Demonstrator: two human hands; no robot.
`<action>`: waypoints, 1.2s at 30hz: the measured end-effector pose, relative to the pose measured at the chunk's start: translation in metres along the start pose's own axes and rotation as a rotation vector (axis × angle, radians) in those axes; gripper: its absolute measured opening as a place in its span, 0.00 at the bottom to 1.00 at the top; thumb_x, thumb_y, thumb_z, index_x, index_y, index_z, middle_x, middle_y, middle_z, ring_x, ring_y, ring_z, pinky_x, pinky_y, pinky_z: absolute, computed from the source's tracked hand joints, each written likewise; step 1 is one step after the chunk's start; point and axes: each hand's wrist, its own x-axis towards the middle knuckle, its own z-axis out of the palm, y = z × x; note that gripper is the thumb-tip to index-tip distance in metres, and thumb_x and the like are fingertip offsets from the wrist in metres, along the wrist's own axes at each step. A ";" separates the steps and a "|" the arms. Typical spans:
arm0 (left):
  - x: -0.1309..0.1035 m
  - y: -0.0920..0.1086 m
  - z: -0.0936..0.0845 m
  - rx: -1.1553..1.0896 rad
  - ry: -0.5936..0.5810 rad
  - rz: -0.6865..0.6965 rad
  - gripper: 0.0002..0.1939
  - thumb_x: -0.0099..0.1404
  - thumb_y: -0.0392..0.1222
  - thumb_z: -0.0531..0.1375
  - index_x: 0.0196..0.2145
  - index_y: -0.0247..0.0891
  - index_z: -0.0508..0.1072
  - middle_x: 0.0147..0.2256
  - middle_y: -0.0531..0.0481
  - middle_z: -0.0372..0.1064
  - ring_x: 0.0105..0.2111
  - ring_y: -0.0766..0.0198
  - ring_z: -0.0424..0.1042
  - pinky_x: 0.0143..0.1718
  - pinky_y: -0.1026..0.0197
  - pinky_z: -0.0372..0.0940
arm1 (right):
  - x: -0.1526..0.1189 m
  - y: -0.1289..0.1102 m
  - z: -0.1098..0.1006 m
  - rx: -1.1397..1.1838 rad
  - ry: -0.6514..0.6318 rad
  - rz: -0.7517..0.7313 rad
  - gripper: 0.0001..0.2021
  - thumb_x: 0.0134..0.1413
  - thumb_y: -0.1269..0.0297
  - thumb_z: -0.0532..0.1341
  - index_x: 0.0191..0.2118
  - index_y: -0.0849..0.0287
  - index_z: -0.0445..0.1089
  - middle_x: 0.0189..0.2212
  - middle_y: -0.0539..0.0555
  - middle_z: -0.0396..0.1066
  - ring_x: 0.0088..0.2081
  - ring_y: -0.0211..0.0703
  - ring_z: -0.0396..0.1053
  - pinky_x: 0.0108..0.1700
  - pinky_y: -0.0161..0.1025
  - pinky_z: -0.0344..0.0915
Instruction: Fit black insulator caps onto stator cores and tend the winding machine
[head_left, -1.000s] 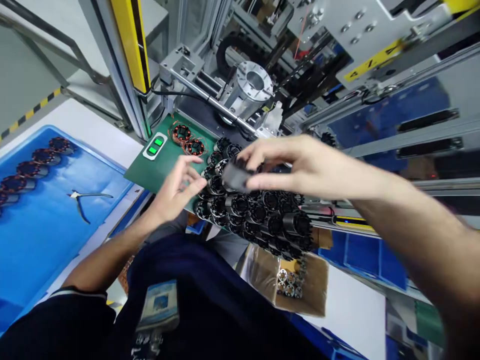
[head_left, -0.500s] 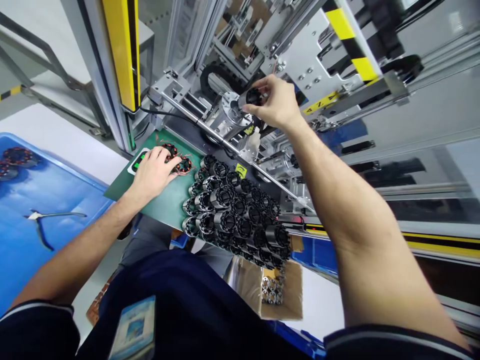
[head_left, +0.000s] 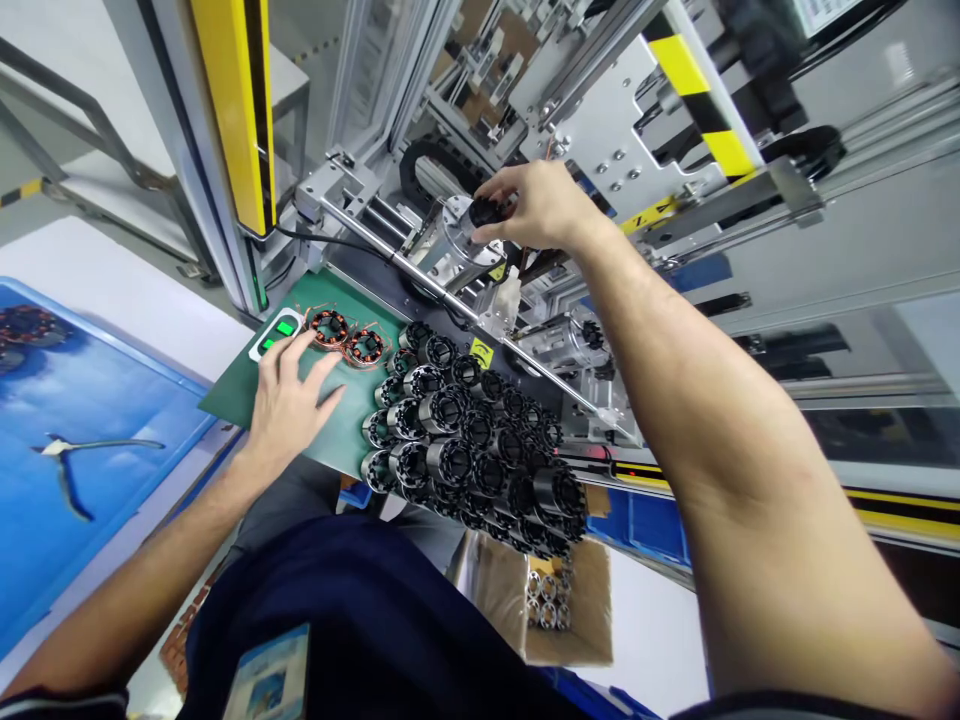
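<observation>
Black stator core (head_left: 489, 213), one: beyond the stack of stator cores (head_left: 450, 412), at the end of a cylindrical metal fixture (head_left: 442, 246). We hold it between the thumb and fingers of our right hand (head_left: 538, 206); how far it is seated, we cannot tell.
Left hand (head_left: 287, 408): left of the stack, over the green bench (head_left: 238, 388), fingers spread wide, tips near a white-framed panel (head_left: 276, 335) with two green squares.
Copper-wound stators (head_left: 381, 348), two: just left of the stack, thin wire ends loose.
Blue tray (head_left: 146, 375): far left of the stack, carrying cutting nippers (head_left: 63, 450).
Cardboard box (head_left: 589, 612): on the stack's near side, lower down, holding metal rings (head_left: 549, 588).
</observation>
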 end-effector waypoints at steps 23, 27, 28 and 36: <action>-0.023 0.000 -0.006 0.012 0.052 -0.239 0.10 0.82 0.49 0.71 0.52 0.42 0.89 0.59 0.34 0.83 0.61 0.38 0.77 0.58 0.42 0.77 | 0.005 0.010 -0.014 0.052 -0.100 -0.063 0.44 0.45 0.32 0.88 0.61 0.54 0.88 0.59 0.64 0.89 0.57 0.70 0.87 0.71 0.73 0.82; -0.023 -0.001 -0.007 0.021 0.080 -0.208 0.07 0.81 0.47 0.72 0.50 0.43 0.88 0.56 0.37 0.85 0.58 0.40 0.79 0.55 0.44 0.77 | 0.022 -0.014 -0.034 0.094 -0.124 -0.067 0.45 0.54 0.19 0.78 0.63 0.51 0.87 0.61 0.65 0.89 0.61 0.70 0.85 0.75 0.76 0.75; -0.022 -0.001 -0.007 0.022 0.096 -0.194 0.07 0.81 0.46 0.73 0.50 0.42 0.88 0.56 0.37 0.85 0.57 0.40 0.79 0.55 0.45 0.77 | 0.028 -0.020 -0.036 0.155 -0.066 -0.080 0.46 0.59 0.15 0.72 0.66 0.48 0.86 0.63 0.63 0.88 0.64 0.70 0.83 0.77 0.74 0.74; -0.020 -0.004 -0.010 -0.014 0.149 -0.127 0.03 0.81 0.42 0.73 0.48 0.43 0.84 0.48 0.43 0.87 0.47 0.47 0.83 0.51 0.48 0.75 | 0.057 -0.043 0.049 0.288 0.035 0.014 0.57 0.77 0.16 0.37 0.71 0.60 0.82 0.69 0.63 0.83 0.75 0.72 0.78 0.83 0.69 0.67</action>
